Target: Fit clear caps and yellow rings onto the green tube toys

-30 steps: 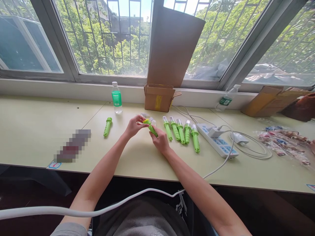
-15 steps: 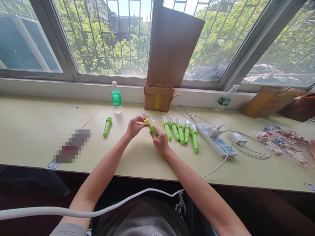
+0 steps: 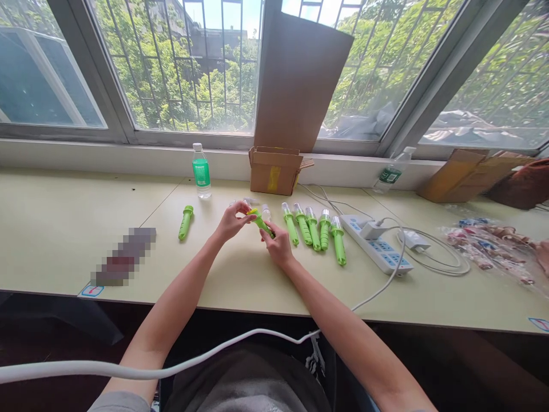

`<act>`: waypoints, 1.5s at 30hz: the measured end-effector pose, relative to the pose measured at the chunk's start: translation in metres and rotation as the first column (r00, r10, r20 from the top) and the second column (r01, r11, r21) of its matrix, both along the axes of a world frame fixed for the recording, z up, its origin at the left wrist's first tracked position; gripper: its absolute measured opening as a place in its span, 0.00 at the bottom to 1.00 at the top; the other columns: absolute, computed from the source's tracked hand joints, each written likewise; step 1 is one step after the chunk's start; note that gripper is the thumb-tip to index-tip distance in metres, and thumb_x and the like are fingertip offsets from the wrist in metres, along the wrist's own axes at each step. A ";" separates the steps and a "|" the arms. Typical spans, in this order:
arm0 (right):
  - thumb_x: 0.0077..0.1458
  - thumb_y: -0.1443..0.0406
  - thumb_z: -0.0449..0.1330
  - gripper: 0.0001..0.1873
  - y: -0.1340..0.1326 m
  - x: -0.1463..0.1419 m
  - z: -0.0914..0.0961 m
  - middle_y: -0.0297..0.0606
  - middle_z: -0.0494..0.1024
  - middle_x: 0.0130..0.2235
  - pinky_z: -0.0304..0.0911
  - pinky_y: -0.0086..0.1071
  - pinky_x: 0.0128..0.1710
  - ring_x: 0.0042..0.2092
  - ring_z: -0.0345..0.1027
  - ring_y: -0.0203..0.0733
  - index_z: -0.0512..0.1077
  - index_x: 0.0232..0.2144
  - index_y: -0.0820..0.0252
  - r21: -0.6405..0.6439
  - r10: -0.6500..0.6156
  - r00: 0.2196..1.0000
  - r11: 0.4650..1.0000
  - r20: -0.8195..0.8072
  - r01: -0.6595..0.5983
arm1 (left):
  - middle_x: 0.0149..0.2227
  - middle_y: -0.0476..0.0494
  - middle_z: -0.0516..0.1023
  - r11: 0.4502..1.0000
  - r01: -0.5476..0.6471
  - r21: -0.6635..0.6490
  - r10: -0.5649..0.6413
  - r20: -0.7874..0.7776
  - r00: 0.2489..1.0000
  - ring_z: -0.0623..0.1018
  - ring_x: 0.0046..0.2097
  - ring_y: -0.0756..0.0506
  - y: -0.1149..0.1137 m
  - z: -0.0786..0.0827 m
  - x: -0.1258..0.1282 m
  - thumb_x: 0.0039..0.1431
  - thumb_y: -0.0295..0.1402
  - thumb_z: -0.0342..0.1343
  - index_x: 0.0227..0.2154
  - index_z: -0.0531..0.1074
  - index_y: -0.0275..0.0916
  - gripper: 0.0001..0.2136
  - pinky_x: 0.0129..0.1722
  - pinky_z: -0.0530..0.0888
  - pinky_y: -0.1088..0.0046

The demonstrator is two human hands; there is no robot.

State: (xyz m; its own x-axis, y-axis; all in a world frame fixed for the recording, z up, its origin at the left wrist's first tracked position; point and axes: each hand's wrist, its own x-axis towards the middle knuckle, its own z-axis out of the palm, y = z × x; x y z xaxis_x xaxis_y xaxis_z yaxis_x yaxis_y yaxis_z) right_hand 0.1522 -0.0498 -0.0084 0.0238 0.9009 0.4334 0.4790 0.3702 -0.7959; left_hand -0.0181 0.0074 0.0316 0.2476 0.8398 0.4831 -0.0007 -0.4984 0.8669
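Note:
My right hand (image 3: pixel 278 245) is closed round the lower part of a green flashlight-shaped tube (image 3: pixel 261 222), which is tilted with its wide end up and to the left. At that end sits a yellow piece (image 3: pixel 253 212), pinched by the thumb and fingers of my left hand (image 3: pixel 232 222). Just behind the hands are small clear plastic caps (image 3: pixel 266 212), partly hidden. To the right, several green tubes with clear caps (image 3: pixel 313 229) lie in a row. A single green tube without a clear cap (image 3: pixel 186 222) lies to the left.
A water bottle (image 3: pixel 201 171) and an open cardboard box (image 3: pixel 275 171) stand at the back. Right of the row lie a white power strip (image 3: pixel 377 246) and looped cables. Bagged small items (image 3: pixel 493 246) cover the far right. A blurred dark object (image 3: pixel 124 257) lies left.
The tube has turned slightly, and its yellow end shows more clearly between my hands. My left fingers have shifted a little at that end. My right hand keeps its grip.

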 end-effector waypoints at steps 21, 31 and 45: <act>0.49 0.55 0.61 0.20 0.005 0.001 0.003 0.37 0.75 0.30 0.60 0.28 0.26 0.28 0.66 0.37 0.74 0.41 0.63 -0.001 0.113 0.990 0.994 -0.083 -0.114 | 0.35 0.46 0.71 0.991 -0.104 0.082 0.111 -0.092 0.990 0.74 0.40 0.46 -0.003 -0.005 0.002 0.37 0.45 0.70 0.31 0.68 0.39 0.22 0.35 0.78 0.66; 0.49 0.54 0.60 0.24 0.004 -0.002 0.002 0.35 0.74 0.29 0.55 0.28 0.14 0.15 0.56 0.30 0.70 0.45 0.62 -0.113 0.123 0.960 0.981 -0.250 -0.155 | 0.36 0.46 0.75 0.980 -0.169 0.102 0.178 -0.083 0.981 0.76 0.39 0.45 -0.002 -0.008 0.007 0.38 0.45 0.69 0.33 0.69 0.40 0.22 0.32 0.77 0.68; 0.55 0.50 0.56 0.22 0.005 -0.002 0.004 0.37 0.74 0.30 0.60 0.29 0.24 0.25 0.64 0.36 0.72 0.42 0.61 -0.058 0.084 0.990 0.994 -0.113 -0.090 | 0.34 0.47 0.76 0.933 -0.285 0.221 0.306 -0.067 0.950 0.77 0.34 0.48 0.002 -0.019 0.011 0.43 0.44 0.67 0.32 0.69 0.39 0.19 0.31 0.79 0.70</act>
State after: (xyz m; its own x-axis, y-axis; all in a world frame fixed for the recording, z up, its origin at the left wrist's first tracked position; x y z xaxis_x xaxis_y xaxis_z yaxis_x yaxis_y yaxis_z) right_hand 0.1505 -0.0450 -0.0045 -0.0113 0.9269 0.3750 0.3551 0.3543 -0.8651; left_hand -0.0071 0.0091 0.0127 0.0592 0.7668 0.6391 0.2543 -0.6307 0.7332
